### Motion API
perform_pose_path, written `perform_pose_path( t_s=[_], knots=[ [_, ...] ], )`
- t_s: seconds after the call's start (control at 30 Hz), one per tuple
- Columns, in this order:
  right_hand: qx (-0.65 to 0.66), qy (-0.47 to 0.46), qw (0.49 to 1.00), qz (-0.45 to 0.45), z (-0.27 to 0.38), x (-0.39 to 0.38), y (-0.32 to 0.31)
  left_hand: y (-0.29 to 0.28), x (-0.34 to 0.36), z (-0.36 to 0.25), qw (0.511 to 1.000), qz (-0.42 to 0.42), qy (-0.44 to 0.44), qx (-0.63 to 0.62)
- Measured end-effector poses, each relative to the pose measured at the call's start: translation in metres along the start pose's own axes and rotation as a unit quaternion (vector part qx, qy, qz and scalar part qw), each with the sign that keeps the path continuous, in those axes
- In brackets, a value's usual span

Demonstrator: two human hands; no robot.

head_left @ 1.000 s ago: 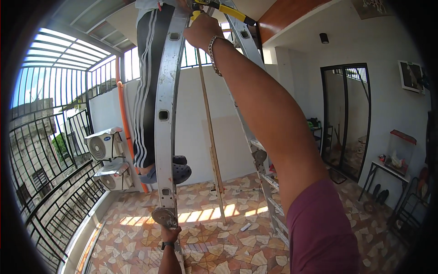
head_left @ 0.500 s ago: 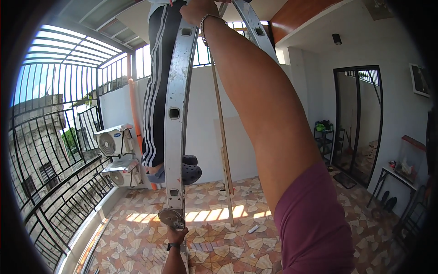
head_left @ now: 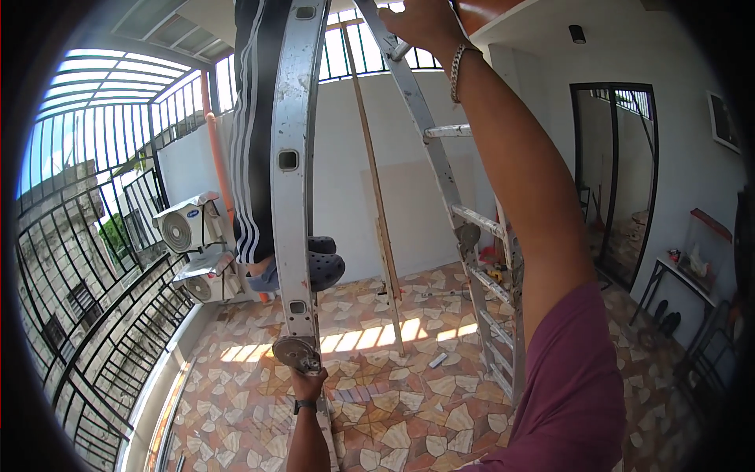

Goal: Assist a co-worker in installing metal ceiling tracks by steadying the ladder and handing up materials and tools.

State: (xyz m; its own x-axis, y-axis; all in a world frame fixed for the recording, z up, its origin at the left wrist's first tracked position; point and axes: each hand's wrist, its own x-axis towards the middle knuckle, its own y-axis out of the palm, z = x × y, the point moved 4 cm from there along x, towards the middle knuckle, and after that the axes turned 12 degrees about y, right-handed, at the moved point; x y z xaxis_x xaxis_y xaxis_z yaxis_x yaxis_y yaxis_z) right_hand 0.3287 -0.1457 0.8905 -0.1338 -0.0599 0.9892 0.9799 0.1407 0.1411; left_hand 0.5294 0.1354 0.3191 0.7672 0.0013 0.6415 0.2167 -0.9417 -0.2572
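Right hand (head_left: pixel 425 28) has swung across to the aluminium folding ladder's (head_left: pixel 292 212) right leg (head_left: pixel 410 88); both sides now seem attended.
Left hand (head_left: pixel 308 383) grips below the hinge (head_left: pixel 294 354); right's grip unclear. Ladder straddles tiled floor (head_left: pixel 377 429).

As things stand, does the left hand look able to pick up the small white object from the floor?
Probably not: the left hand grips the ladder, and the white object lies on the tiled floor, apparently out of its reach.
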Motion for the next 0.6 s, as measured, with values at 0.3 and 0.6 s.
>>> perform_pose_path(
  t_s=[0.3, 0.6],
  knots=[
    [-0.113, 0.363, 0.896, 0.229, -0.275, -0.225, -0.008, 0.012, 0.006, -0.009, 1.0, 0.012, -0.008, -0.006],
    [0.041, 0.376, 0.903, 0.204, -0.263, -0.27, 0.014, -0.022, 0.002, 0.04, 0.983, -0.122, -0.068, 0.119]
  ],
)
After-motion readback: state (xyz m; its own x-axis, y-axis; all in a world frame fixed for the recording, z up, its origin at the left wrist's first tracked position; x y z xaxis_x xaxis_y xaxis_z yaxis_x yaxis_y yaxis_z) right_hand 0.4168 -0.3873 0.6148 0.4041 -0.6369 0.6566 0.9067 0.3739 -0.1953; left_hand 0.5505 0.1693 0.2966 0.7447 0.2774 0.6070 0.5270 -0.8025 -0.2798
